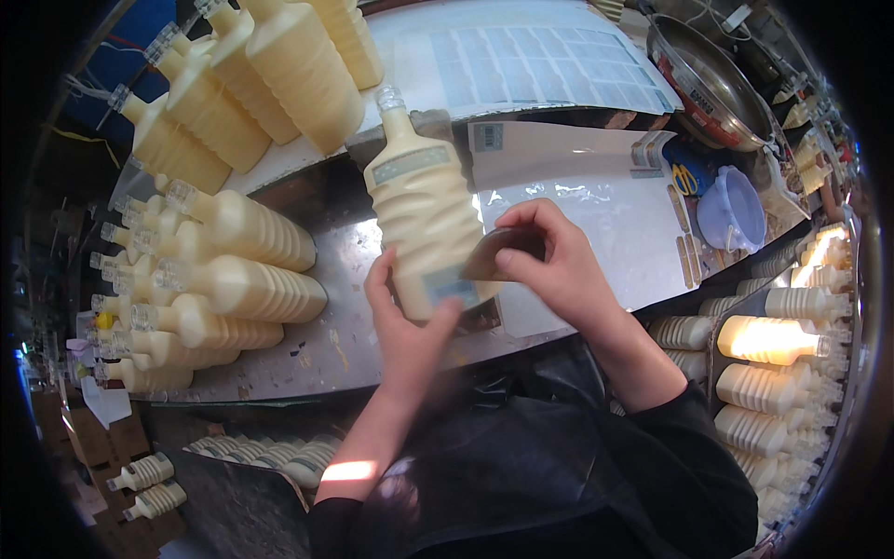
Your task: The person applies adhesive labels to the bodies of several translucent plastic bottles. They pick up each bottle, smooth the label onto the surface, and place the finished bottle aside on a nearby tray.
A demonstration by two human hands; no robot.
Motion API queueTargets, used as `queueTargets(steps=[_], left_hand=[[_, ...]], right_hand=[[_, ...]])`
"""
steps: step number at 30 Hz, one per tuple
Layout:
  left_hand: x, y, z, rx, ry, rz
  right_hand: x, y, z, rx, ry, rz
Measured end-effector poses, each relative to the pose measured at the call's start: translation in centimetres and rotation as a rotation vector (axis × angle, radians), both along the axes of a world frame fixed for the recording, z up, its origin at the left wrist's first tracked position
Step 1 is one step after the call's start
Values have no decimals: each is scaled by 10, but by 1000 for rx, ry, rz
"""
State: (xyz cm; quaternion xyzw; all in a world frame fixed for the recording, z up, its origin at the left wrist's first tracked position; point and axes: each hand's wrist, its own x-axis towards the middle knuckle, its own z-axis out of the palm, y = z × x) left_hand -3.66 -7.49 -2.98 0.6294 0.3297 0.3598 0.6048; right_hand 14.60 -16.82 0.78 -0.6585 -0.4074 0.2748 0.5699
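A cream-coloured ribbed bottle (421, 210) with a clear threaded neck lies in front of me, its neck pointing away. A pale blue-green label strip (410, 165) crosses its shoulder, and a bluish label (449, 283) is on its lower part. My left hand (396, 321) grips the lower left side, fingers along the edge and thumb over the lower label, slightly blurred. Between the thumb and fingers of my right hand (563, 261) is a thin, dark, curved flat piece (486, 253), its edge at the label's right side.
Similar bottles (247, 284) lie stacked at left; others (303, 79) stand behind them. A printed label sheet (549, 65) lies at the back. A metal basin (717, 84), yellow-handled scissors (684, 179) and a lilac bucket (733, 210) are at right, above more stacked bottles (756, 387).
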Motion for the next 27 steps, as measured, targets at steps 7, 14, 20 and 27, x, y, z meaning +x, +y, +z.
queueTargets(steps=[7,14,20,27], left_hand=[[-1,1,-5,6,5,13],[-16,16,-36,103,-94,-8],[-8,10,-24,-13,-194,8],[-11,14,-28,-21,-74,37]], right_hand=[[-14,20,27,106,-699,-62],[-52,-17,19,359,-1077,413],[-63,-3,26,308,-1083,159],[-65,-3,30,210,-828,334]])
